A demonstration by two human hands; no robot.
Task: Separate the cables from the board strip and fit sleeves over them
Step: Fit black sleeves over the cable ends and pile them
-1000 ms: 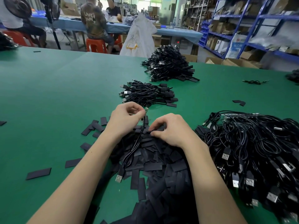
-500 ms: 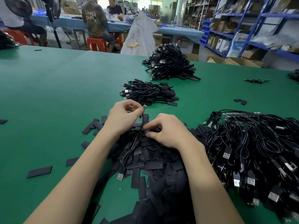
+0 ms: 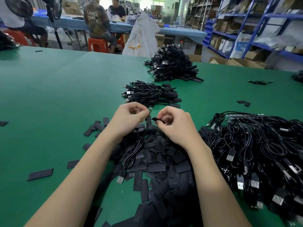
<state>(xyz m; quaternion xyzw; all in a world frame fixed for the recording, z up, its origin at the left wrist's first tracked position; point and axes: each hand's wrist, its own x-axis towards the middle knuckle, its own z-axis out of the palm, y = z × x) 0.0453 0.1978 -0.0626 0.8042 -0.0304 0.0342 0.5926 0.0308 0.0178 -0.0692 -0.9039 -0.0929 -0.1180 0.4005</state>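
Black cable (image 3: 141,141) pinched left, sleeve (image 3: 157,119) pinched right

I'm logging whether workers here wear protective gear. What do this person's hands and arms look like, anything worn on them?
Nothing worn shows. The left hand and right hand are bare, with no gloves, and no rings or watch visible. Both forearms are uncovered down to the bottom edge of the picture; no sleeve, wristband or strap shows.

bare green table (image 3: 49,99) open to the left; loose sleeves (image 3: 41,174) scattered there. sleeve heap (image 3: 164,161) fills the centre, cable tangle (image 3: 262,153) blocks the right, two cable piles (image 3: 150,94) (image 3: 172,66) stand ahead
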